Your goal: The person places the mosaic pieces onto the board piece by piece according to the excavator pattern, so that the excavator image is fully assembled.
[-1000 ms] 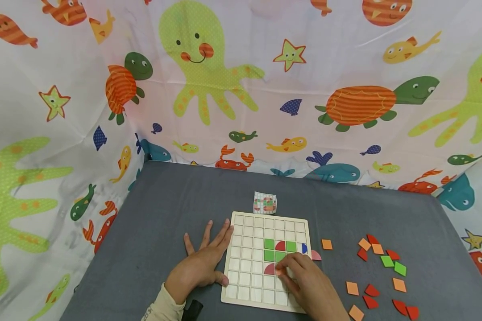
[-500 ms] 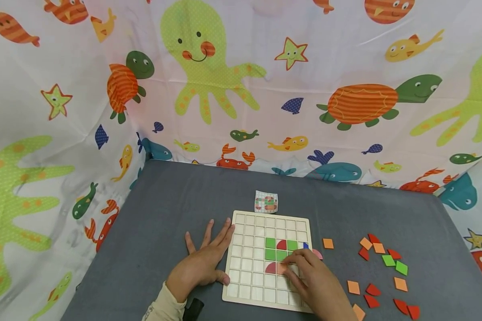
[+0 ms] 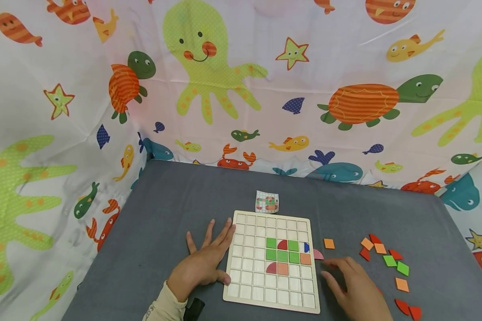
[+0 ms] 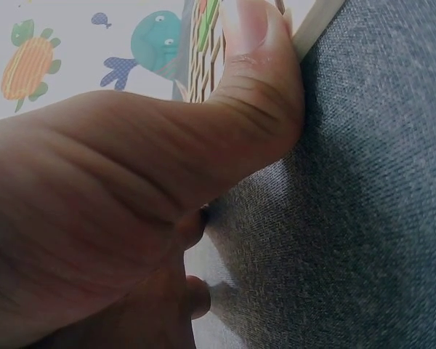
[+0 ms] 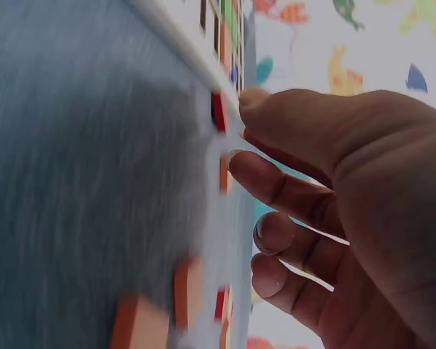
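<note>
A pale wooden grid board (image 3: 241, 278) lies on the grey cloth. Several green square tiles (image 3: 282, 256), two orange squares (image 3: 283, 269), red quarter-circle tiles (image 3: 271, 267) and a blue-and-white tile (image 3: 304, 247) fill some cells right of its middle. My left hand (image 3: 202, 267) is spread flat at the board's left edge; in the left wrist view the thumb (image 4: 254, 80) lies against the rim. Just off the board's right edge my right hand (image 3: 355, 285) hangs over the cloth, fingers loosely bent, nothing between them. Near its fingertips a pinkish-red rounded tile (image 3: 318, 254) touches the board's side.
A small printed pattern card (image 3: 267, 202) lies behind the board. Loose orange squares (image 3: 329, 244), red quarter-circles (image 3: 402, 306) and green squares (image 3: 403, 268) are scattered to the right. A cloth with sea animals (image 3: 241, 89) encloses the table at back and sides.
My right hand has let go of the orange square in its cell and moved right, off the board. Another orange square at the right edge is now uncovered. The left hand stays put.
</note>
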`<state>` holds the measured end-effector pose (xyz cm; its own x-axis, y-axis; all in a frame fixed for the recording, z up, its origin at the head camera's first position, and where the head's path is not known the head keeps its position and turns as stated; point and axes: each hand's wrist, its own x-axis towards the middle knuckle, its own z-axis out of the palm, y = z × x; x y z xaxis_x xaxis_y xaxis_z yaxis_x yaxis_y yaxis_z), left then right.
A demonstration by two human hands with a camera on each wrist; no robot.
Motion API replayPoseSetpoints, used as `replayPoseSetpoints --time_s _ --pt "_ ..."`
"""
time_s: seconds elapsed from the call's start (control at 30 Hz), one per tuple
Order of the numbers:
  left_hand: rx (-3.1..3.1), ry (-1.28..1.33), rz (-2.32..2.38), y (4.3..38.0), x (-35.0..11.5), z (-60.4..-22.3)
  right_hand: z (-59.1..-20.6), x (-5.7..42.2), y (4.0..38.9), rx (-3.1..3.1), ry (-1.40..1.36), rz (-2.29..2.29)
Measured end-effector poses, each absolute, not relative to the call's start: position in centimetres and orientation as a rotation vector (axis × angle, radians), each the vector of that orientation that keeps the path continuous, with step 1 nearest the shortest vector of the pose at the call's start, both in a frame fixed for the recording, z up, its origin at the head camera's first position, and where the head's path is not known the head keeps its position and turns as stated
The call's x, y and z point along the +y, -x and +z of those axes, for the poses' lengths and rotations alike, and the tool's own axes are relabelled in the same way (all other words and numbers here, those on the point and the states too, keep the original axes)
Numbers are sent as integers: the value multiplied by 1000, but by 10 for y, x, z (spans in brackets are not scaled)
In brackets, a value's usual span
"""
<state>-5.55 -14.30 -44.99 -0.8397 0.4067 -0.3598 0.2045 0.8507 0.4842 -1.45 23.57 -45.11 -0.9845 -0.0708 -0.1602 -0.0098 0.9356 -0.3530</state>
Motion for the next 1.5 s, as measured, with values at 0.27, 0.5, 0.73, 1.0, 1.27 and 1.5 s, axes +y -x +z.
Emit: replayPoseSetpoints --time_s 0.27,0.5,0.73,1.0,1.27,1.5 --pt "2560 -462 617 55 -143 -451 -459 276 1 2918 -20 -534" --pt "2559 -468 650 59 -146 -461 -466 298 -5 2906 -81 -517" --pt "2572 -476 676 59 -147 -463 -468 300 -4 2867 -131 -509" --pt "2559 -470 660 55 -145 -452 -470 297 -6 2893 -148 -483" --pt "2545 -471 659 56 -145 -451 -463 273 1 2875 -143 -449" --pt "2556 -475 671 55 -146 -452 -454 241 -1 2977 7 -515"
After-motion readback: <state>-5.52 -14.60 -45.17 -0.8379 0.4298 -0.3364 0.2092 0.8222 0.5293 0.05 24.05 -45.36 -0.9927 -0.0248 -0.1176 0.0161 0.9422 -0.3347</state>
